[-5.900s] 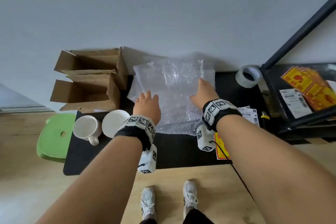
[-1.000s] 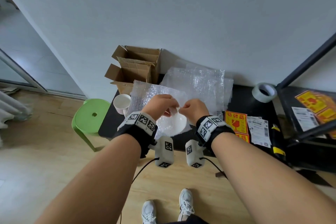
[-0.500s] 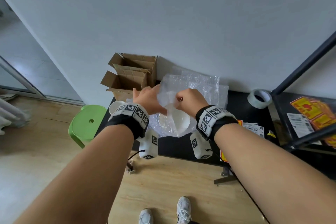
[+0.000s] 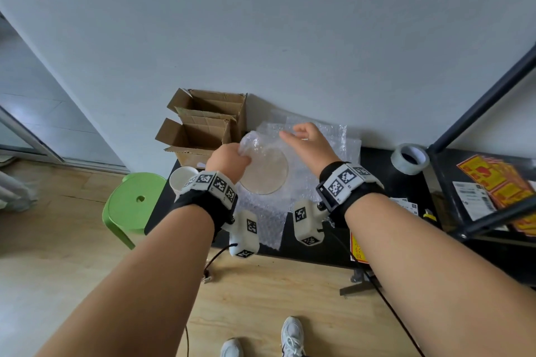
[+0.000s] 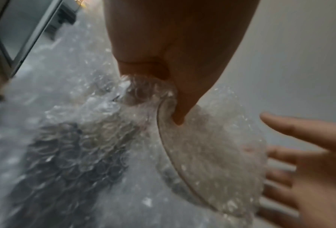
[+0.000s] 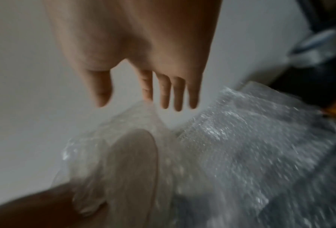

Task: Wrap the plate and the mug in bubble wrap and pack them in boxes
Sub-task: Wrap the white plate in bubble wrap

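The white plate (image 4: pixel 265 172) stands tilted above the black table (image 4: pixel 374 162), its face towards me and covered by bubble wrap (image 4: pixel 261 217). My left hand (image 4: pixel 232 157) grips the plate's left rim together with bunched wrap; in the left wrist view the thumb (image 5: pixel 179 111) presses wrap onto the plate (image 5: pixel 211 162). My right hand (image 4: pixel 301 136) hovers open just beyond the plate's top right, fingers (image 6: pixel 164 92) straight and holding nothing. The plate (image 6: pixel 135 162) shows edge-on there. The white mug (image 4: pixel 181 178) stands bare at the table's left end.
Two open cardboard boxes (image 4: pixel 200 139) stand against the wall at the back left. More bubble wrap (image 4: pixel 324 142) lies behind the plate. A tape roll (image 4: pixel 409 158), labels (image 4: pixel 403 203) and a black shelf (image 4: pixel 478 191) are on the right. A green stool (image 4: pixel 133 203) stands left.
My right hand has let go of the wrap and opened, moving up past the plate. My left hand has kept its grip and turned the wrapped plate more upright.
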Action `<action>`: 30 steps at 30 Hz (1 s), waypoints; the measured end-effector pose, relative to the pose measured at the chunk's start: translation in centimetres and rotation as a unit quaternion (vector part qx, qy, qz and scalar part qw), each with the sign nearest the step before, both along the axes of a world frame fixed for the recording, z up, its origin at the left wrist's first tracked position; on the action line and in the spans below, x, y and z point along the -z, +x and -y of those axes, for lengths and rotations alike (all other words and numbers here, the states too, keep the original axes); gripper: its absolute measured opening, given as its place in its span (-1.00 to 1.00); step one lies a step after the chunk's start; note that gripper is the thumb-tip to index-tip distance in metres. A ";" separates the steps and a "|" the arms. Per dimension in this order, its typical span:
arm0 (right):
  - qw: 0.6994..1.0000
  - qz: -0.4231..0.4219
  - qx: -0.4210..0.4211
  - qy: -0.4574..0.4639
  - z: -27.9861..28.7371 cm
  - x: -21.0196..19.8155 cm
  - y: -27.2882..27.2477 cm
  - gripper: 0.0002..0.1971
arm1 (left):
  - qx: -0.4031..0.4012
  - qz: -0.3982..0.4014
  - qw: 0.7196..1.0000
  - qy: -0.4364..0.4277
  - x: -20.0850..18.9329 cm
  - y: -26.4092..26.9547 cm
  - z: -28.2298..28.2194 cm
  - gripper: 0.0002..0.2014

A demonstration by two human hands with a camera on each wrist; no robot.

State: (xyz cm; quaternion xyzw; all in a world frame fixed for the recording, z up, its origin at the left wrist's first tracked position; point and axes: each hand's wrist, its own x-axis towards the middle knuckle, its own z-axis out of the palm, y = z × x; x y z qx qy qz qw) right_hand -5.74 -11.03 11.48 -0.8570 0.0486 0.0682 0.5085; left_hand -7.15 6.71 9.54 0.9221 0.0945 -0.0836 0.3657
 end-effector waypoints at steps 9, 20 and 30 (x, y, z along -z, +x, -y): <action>0.993 -0.030 -0.013 0.116 -0.1 0.6 0.0 -0.59 | -0.076 0.023 0.989 -0.128 -1.7 1.0 0.8 -0.68; 0.964 -0.019 0.075 0.253 0.5 -1.1 0.9 -0.79 | -0.125 0.008 0.946 -0.299 -4.3 1.7 1.1 -0.81; 0.954 0.011 0.073 0.289 2.0 -3.4 2.2 -0.83 | -0.107 0.049 0.952 -0.284 -6.0 2.8 0.5 -0.56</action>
